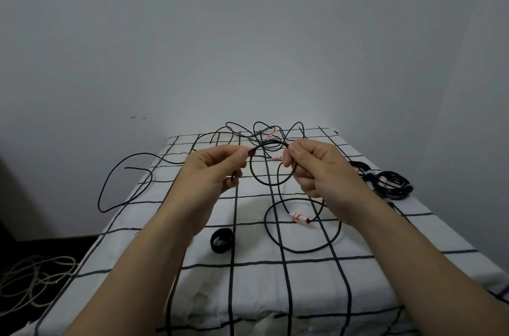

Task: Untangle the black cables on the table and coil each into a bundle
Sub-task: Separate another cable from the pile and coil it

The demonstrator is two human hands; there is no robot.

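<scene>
Both hands are raised above the table (303,280), which has a white cloth with a black grid. My left hand (214,167) pinches a black cable (268,184) between thumb and fingers. My right hand (316,167) grips the same cable, which forms a small loop between the hands. Its lower part trails down to a wide loop on the cloth, ending in a white and red plug (300,217). More loose black cable (264,132) lies tangled at the table's far edge. A long strand (115,170) arcs off the left side.
Coiled black bundles (391,181) lie at the right of the table. A small black strap ring (221,240) sits near the middle front. Pale cables (33,280) lie heaped on the dark floor at the left. A bare grey wall stands behind.
</scene>
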